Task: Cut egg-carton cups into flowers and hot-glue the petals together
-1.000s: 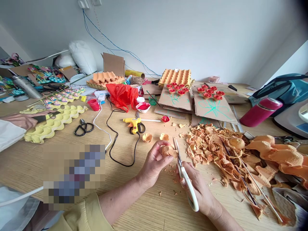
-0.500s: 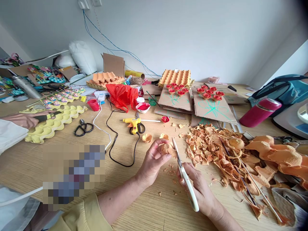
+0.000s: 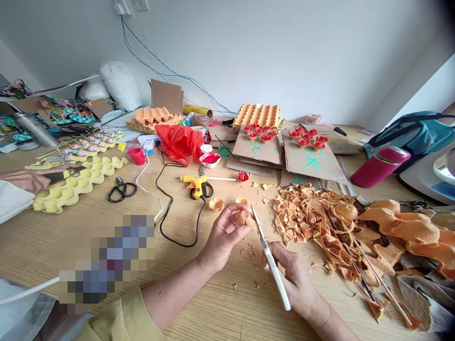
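Note:
My left hand (image 3: 223, 237) pinches an orange egg-carton cup (image 3: 244, 218) between thumb and fingers. White-handled scissors (image 3: 272, 265) are gripped in my right hand (image 3: 292, 274); their blades look nearly closed and lie at the cup's right edge. Whether they touch the cup I cannot tell. Two cut cups stand just beyond: one cup (image 3: 216, 204) left of my fingers, the other cup (image 3: 241, 201) partly behind them. Small orange snippets (image 3: 251, 251) lie on the wooden table below the hands.
A pile of orange carton scraps (image 3: 298, 213) spreads to the right, near a pink bottle (image 3: 380, 166). A yellow glue gun (image 3: 196, 184) and black-handled scissors (image 3: 122, 189) lie left. Red paper flowers (image 3: 304, 137) sit on cardboard. At far left, another person's hand (image 3: 46, 177) reaches over a yellow egg tray (image 3: 88, 180).
The scissor blades have drawn closer together at the cup's edge. My left hand still holds the cup, which has turned slightly. The whole view has shifted a little.

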Demonstrator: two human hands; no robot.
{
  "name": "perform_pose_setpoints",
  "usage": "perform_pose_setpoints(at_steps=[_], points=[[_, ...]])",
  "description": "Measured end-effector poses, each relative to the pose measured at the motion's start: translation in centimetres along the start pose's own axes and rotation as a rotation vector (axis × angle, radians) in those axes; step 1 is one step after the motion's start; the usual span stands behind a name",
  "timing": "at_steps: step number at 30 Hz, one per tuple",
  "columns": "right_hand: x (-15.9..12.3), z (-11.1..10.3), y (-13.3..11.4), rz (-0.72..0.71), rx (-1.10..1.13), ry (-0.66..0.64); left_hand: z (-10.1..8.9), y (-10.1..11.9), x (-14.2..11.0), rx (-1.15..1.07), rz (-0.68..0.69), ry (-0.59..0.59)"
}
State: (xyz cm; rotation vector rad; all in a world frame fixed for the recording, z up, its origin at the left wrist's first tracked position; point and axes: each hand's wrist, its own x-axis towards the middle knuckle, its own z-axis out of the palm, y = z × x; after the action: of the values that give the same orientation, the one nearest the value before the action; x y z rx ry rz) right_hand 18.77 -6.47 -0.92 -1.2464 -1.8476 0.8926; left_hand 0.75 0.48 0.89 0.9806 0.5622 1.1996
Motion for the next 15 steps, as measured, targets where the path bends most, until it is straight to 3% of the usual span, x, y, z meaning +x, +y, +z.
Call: perform_pose_setpoints(at_steps=[9,15], points=[[0.46,-0.02,-0.39,0.076,0.284,-0.078,0.2,0.33,0.07,-0.031,-0.049,0.054],[0.52,-0.22,-0.06,0.056,0.186,-0.06,0.03,0.27,0.07,-0.011,-0.054,0.064]])
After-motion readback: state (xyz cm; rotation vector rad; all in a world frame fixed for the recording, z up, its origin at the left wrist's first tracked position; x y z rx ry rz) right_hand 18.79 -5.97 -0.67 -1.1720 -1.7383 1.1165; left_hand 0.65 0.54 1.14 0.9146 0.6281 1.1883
